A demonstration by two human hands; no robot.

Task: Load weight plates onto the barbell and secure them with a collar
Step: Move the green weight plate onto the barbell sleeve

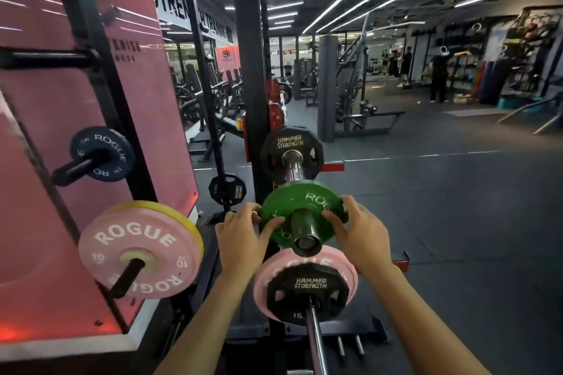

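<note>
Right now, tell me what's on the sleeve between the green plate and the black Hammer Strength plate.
Nothing visible: both hands, left hand and right hand, grip the green Rogue plate on the barbell sleeve; bare sleeve runs to the black Hammer Strength plate.

A single wide-angle camera worn on the person's head is looking forward and down along the steel barbell sleeve [305, 233], sitting close above the left hand [240, 233] and right hand [359, 230]. Beyond them it is facing across the dark rubber gym floor [457, 207], bending the edges.
</note>
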